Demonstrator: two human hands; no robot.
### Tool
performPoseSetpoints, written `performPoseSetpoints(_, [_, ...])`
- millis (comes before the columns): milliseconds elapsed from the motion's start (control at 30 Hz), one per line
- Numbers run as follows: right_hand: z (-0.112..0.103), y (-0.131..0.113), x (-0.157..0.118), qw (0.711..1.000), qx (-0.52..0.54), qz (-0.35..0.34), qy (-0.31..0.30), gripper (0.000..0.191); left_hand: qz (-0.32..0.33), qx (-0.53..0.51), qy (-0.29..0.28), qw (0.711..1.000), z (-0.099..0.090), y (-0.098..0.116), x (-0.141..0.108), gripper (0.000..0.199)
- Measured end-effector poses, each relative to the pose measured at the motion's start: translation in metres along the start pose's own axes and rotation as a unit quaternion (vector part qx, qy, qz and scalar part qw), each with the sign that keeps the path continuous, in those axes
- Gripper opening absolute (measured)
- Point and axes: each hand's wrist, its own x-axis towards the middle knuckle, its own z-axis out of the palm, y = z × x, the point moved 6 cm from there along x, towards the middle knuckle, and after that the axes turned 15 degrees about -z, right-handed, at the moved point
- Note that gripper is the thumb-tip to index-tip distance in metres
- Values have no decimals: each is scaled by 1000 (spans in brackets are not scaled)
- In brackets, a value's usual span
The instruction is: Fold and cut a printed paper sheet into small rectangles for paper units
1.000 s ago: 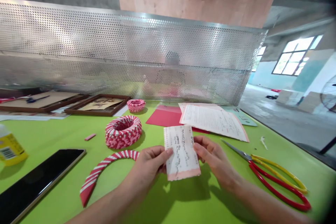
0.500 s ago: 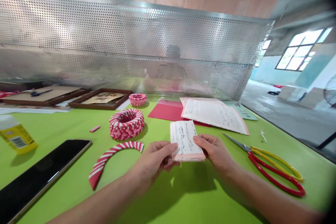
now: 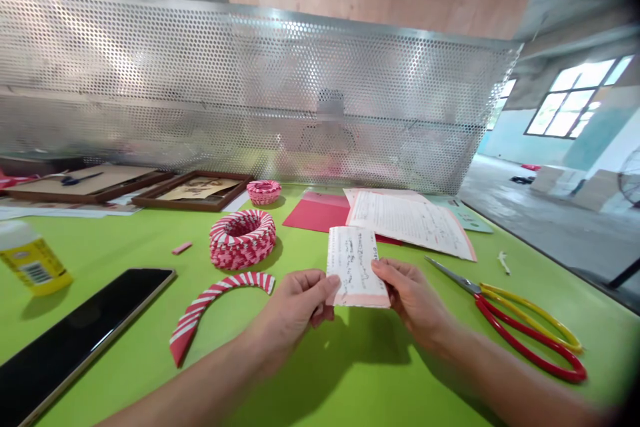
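A small folded sheet of paper with handwriting and a pink lower edge is held above the green table. My left hand pinches its left side, thumb on top and fingers curled beneath. On the right side, my right hand grips it the same way. To the left lies a curved strip of red-and-white folded pieces, with a red-and-white folded-paper ring behind it. Scissors with one red and one yellow handle rest right of my right hand.
A phone and a glue bottle stand at the left. Behind are a smaller ring, a picture frame, red paper and printed sheets. A perforated metal panel borders the far edge.
The folded paper has tilted slightly and turned a little between my hands, both still holding it. The other things on the table have stayed in place; the view shifts slightly.
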Motion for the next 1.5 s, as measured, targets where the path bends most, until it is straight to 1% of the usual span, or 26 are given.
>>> performPoseSetpoints(167, [6,-1,-4,999,31,-11,-14,29,-32,-54,20,998,-1,-1,1,18])
performPoseSetpoints(233, [8,-1,-6,999,35,-10,-21,28,-32,-62,8,998,1,1,0,17])
performPoseSetpoints(300, [9,-1,-6,999,42,-12,-23,25,-18,-59,-11,998,4,4,-1,18])
performPoseSetpoints(333, [9,0,-6,999,47,-13,-22,25,-8,-56,-11,998,4,5,-1,19])
performPoseSetpoints(400, [9,2,-6,998,56,-13,-17,24,8,-43,7,999,2,7,-3,20])
performPoseSetpoints(500, [9,6,-5,998,61,-13,-18,25,20,-20,52,998,-4,7,-4,23])
performPoseSetpoints(567, [10,7,-5,998,61,-17,-25,24,27,-11,62,998,-6,7,-4,24])
performPoseSetpoints(667, [12,8,-6,998,49,-12,-43,24,38,-7,51,998,-4,8,-5,26])
performPoseSetpoints(733, [13,4,-5,998,17,-17,-58,24,50,8,57,997,-2,13,-7,26])
performPoseSetpoints(800, [7,-8,-2,996,-56,-57,-46,25,61,52,79,994,-2,20,-10,26])
performPoseSetpoints(833, [2,-19,-1,989,-111,-98,-25,28,62,83,89,991,-1,23,-12,26])
performPoseSetpoints(867, [-2,-33,0,974,-175,-147,-1,32,58,118,94,987,-1,26,-14,27])
performPoseSetpoints(900, [-5,-49,-1,950,-239,-200,14,35,48,155,88,983,1,27,-15,27])
performPoseSetpoints(933, [-3,-65,-3,921,-295,-253,13,39,33,192,69,978,4,28,-16,27])
performPoseSetpoints(967, [2,-78,-6,892,-344,-295,-15,40,18,226,42,973,7,27,-18,27])
performPoseSetpoints(1000, [11,-88,-10,863,-382,-324,-64,39,6,256,11,966,11,26,-20,27])
performPoseSetpoints(1033, [22,-94,-14,838,-415,-329,-129,36,-3,286,-20,958,15,25,-23,27])
performPoseSetpoints(1067, [31,-95,-17,820,-443,-308,-192,30,-11,316,-51,947,19,22,-26,28])
performPoseSetpoints(1133, [44,-91,-24,803,-459,-233,-301,18,-28,369,-100,924,25,17,-33,29])
performPoseSetpoints(1167, [48,-87,-28,802,-450,-196,-340,16,-39,391,-119,912,27,14,-37,29])
performPoseSetpoints(1233, [53,-81,-34,809,-408,-142,-399,16,-61,415,-146,896,31,9,-43,26])
performPoseSetpoints(1300, [55,-72,-38,818,-347,-96,-448,20,-70,422,-163,889,33,9,-48,24])
performPoseSetpoints(1367, [55,-62,-43,831,-265,-37,-487,26,-75,421,-182,885,36,10,-51,25])
performPoseSetpoints(1433, [54,-51,-47,845,-188,22,-501,32,-85,407,-208,886,39,10,-53,29])
performPoseSetpoints(1500, [51,-42,-52,856,-142,56,-494,34,-96,388,-236,886,42,7,-53,27])
